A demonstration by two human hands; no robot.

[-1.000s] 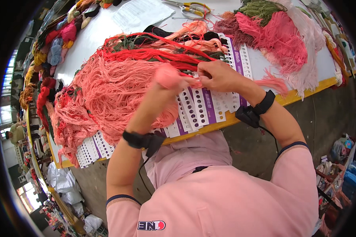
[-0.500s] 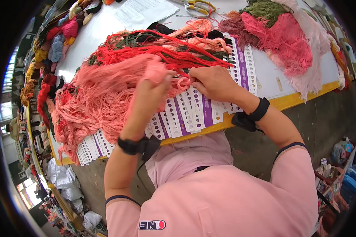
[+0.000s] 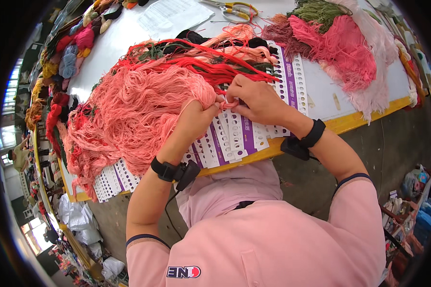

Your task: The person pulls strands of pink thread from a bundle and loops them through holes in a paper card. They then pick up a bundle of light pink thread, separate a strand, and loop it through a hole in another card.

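Note:
A large loose mass of salmon-pink thread (image 3: 139,105) spreads over the table's near left part. My left hand (image 3: 196,117) is closed around the gathered end of this thread. Beside it, my right hand (image 3: 256,100) pinches a short looped end of the same pink thread between thumb and fingers. Under both hands lie white cards with punched holes and purple strips (image 3: 234,131). Bright red thread (image 3: 201,64) stretches just beyond my hands, across the cards' far part, among black, dark green and peach hanks. The exact hold at my fingertips is partly hidden.
Yellow-handled scissors (image 3: 239,10) and a printed paper sheet (image 3: 175,16) lie at the back. Deep pink thread (image 3: 347,52) and an olive-green bundle (image 3: 321,14) sit at the right. Many-coloured hanks (image 3: 68,62) line the far left. The table's yellow edge (image 3: 349,123) runs before me.
My left hand, blurred in motion earlier, has come down and right, close to my right hand. The swinging pink thread has settled on the pile. My right hand has hardly moved.

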